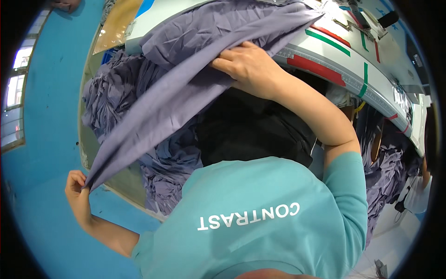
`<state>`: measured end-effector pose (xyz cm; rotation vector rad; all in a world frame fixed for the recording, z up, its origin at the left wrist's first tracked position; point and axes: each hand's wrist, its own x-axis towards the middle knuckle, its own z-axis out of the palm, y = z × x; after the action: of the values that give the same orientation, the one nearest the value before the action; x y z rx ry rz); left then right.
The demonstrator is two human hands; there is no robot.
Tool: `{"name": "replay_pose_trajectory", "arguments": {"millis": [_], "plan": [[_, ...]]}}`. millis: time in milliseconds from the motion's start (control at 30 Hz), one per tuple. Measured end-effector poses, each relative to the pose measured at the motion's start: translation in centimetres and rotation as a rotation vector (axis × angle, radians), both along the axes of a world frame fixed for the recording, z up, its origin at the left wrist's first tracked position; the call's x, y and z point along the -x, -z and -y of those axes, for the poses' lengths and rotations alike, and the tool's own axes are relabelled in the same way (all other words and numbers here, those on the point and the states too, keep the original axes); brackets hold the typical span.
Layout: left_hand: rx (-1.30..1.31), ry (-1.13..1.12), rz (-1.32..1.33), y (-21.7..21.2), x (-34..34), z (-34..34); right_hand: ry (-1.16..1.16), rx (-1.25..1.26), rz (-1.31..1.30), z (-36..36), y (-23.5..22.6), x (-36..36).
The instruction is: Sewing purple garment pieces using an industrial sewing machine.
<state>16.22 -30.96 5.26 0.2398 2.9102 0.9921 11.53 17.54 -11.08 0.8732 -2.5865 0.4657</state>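
A long piece of greyish-purple fabric [153,109] is stretched in a slanting, folded band from the machine bed at the upper right down to the lower left. My left hand [76,186] pinches its far lower-left end, arm held out to the side. Nearer the table, my right hand [246,67] grips the fabric's edge with curled fingers. The band's upper end narrows beneath the sewing machine's metal parts [344,23], where bright light hides detail. More of the same fabric [186,35] lies bunched on the table behind the band.
Heaps of purple fabric [111,90] fill the left side, and another pile [385,172] hangs at the right. The white table edge [320,58] carries a ruler strip plus red and green tape. Black cloth [255,128] covers my lap. Beyond lies a blue floor [60,93].
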Motion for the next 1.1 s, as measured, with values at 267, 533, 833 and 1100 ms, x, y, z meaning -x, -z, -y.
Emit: {"name": "replay_pose_trajectory", "arguments": {"millis": [267,533,833,1100], "plan": [[-0.264,-0.202,0.152,1.9,-0.5,0.2,0.135,-0.005,-0.09,-0.7,0.1,-0.8],[-0.403,0.035,0.3,2.6,-1.9,3.0,0.093,-0.118,-0.028,-1.4,1.1,-0.4],[-0.441,0.096,0.164,2.6,-2.0,6.2,0.222,-0.214,-0.179,-1.7,1.2,-1.2],[-0.223,-0.002,0.064,0.0,-2.7,4.6,0.044,-0.105,-0.096,-1.6,0.8,-1.6]]}}
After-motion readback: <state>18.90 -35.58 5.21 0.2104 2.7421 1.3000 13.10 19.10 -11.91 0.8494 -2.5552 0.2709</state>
